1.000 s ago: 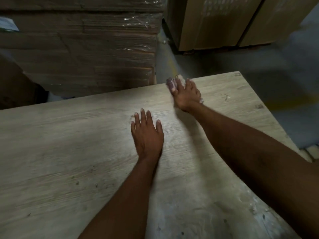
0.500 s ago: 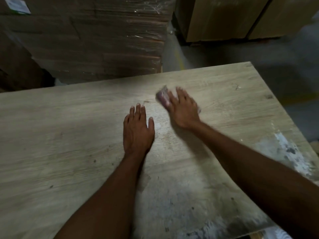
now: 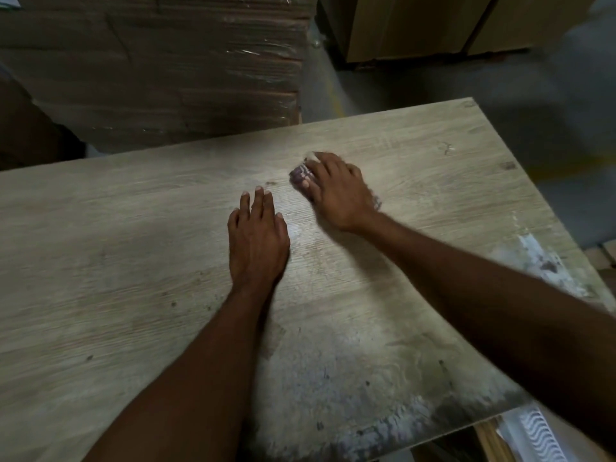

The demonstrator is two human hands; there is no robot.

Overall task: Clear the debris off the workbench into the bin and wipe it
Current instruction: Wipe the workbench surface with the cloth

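A small bunched cloth, purplish with a pale edge (image 3: 299, 175), lies on the pale wood-grain workbench top (image 3: 133, 248) under the right hand (image 3: 338, 193). Only its rim shows, past the fingertips and thumb, with a sliver by the wrist. The right hand lies over the cloth palm down, fingers spread and only slightly bent, pressing it onto the board rather than closing round it; motion blur hides the finer detail. Just beside it, nearer the body and to its left, the left hand (image 3: 258, 240) rests flat on the bare wood with straight fingers held close together, holding nothing, apart from the cloth. Both forearms reach in from the near edge. To the right of the right arm a worn whitish patch (image 3: 540, 258) runs along the board's right edge, and a larger scuffed grey-white patch (image 3: 366, 408) spreads between the forearms towards the near corner. Beyond the left hand, past the far edge, stands a stack of brown cardboard wrapped in clear film (image 3: 166, 68). Beyond the right hand are tan cardboard boxes (image 3: 416, 25) on a grey floor (image 3: 500, 95).
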